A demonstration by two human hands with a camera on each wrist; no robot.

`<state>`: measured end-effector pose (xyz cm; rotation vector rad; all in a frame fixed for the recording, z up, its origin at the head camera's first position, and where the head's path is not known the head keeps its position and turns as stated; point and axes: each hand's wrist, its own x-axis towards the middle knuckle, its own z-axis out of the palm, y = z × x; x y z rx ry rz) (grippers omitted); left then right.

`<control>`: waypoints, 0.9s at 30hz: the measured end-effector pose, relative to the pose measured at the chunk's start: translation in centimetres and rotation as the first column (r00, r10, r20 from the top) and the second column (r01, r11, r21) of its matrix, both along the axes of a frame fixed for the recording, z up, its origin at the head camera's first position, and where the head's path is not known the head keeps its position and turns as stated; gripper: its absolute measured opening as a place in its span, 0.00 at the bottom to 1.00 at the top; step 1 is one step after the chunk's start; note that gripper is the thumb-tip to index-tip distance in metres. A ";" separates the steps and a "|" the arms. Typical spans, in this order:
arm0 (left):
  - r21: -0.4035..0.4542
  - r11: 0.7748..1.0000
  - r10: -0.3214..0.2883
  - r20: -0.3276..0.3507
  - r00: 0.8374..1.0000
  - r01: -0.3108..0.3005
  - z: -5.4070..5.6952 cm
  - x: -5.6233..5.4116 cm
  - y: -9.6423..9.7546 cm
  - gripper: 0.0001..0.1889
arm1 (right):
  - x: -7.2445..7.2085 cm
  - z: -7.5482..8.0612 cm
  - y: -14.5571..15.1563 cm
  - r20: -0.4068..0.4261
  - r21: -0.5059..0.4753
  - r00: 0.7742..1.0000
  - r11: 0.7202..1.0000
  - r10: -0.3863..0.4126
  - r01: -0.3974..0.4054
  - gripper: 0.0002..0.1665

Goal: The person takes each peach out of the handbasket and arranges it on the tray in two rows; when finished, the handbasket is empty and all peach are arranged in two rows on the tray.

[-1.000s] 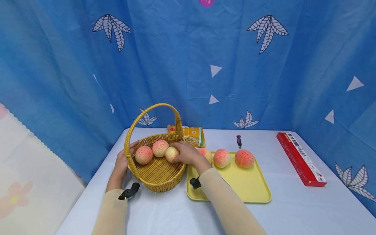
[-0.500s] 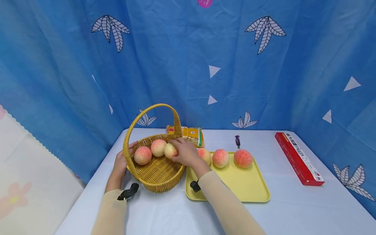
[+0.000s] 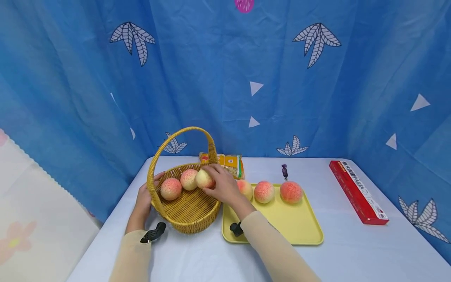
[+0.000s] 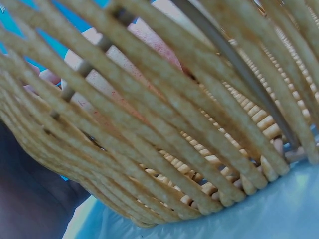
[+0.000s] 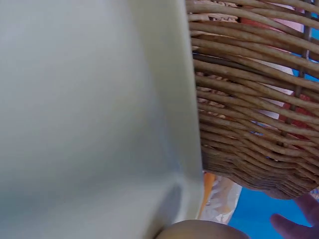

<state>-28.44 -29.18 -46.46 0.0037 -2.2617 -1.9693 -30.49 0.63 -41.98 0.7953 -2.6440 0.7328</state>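
Note:
My right hand [image 3: 224, 185] holds a pale yellow-pink peach [image 3: 203, 179] between fingers and thumb, over the right part of a golden wicker basket [image 3: 192, 227]. Two pinker peaches sit inside: one peach [image 3: 188, 179] right beside the held one, another peach [image 3: 171, 189] at the left wall. On the basket's left side my left hand [image 3: 142, 199] grips the rim. Through the weave in the left wrist view, fingertips [image 4: 49, 77] and a peach [image 4: 112, 84] show. The right wrist view has the basket's outer wall [image 5: 254, 99] next to the tray, with right-hand fingers at the lower right corner.
A yellow tray [image 3: 289, 225] stands right of the basket, with a row of three peaches [image 3: 264, 192] along its far edge. Behind the basket lies an orange pasta bag [image 3: 232, 164]. Farther right are a purple wrapped candy [image 3: 284, 171] and a red pasta box [image 3: 357, 192].
The right hand has raised its peach slightly within the basket and tilted it toward the neighbouring one. The left hand stays at the basket's rim. The head view has shifted a little.

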 end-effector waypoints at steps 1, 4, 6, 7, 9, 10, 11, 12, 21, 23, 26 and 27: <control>0.004 1.000 0.000 0.001 1.000 0.000 0.0 0.0 0.1 0.26 | 0.1 0.0 0.1 -0.004 0.002 1.000 1.000 -0.002 0.002 0.42; -0.002 1.000 -0.003 0.010 1.000 0.003 0.0 -0.1 0.2 0.25 | 0.5 0.1 0.3 -0.013 -0.009 1.000 1.000 -0.010 0.010 0.43; -0.006 1.000 0.000 0.014 1.000 0.000 0.1 -0.3 0.3 0.24 | 1.0 0.2 0.5 0.012 -0.049 1.000 0.999 -0.014 0.014 0.43; -0.008 1.000 0.002 0.016 1.000 -0.001 0.2 -0.3 0.3 0.24 | 1.2 0.3 0.6 0.028 -0.079 1.000 0.997 -0.012 0.014 0.43; -0.011 1.000 0.002 0.010 1.000 -0.002 0.2 -0.3 0.3 0.25 | 1.8 0.5 0.7 0.057 -0.154 0.998 0.988 -0.002 0.011 0.43; -0.011 1.000 0.001 0.008 1.000 -0.001 0.2 -0.4 0.3 0.25 | 2.1 0.6 0.8 0.068 -0.192 0.998 0.981 0.005 0.008 0.43; -0.013 1.000 -0.003 -0.005 1.000 0.003 0.2 -0.3 0.3 0.25 | 2.3 0.7 0.8 0.076 -0.227 0.997 0.974 0.013 0.004 0.43; -0.011 1.000 0.002 -0.018 1.000 -0.002 0.1 -0.3 0.2 0.25 | 2.5 0.7 0.9 0.078 -0.255 0.997 0.967 0.022 -0.001 0.43; 0.003 1.000 0.005 -0.032 0.999 -0.005 -0.3 0.2 -0.1 0.24 | 4.1 1.0 1.5 0.170 -0.494 0.976 0.868 0.138 -0.037 0.42; 0.008 1.000 0.006 -0.033 0.999 -0.006 -0.2 0.1 -0.1 0.25 | 4.4 0.9 1.9 0.197 -0.539 0.967 0.842 0.160 -0.030 0.43; 0.007 1.000 0.007 -0.031 0.999 -0.007 -0.2 0.1 -0.1 0.25 | 4.8 0.8 2.4 0.200 -0.568 0.964 0.823 0.174 -0.031 0.43; 0.006 1.000 0.008 -0.029 1.000 -0.007 -0.1 0.0 0.0 0.25 | 4.9 0.7 2.6 0.200 -0.572 0.964 0.820 0.177 -0.032 0.43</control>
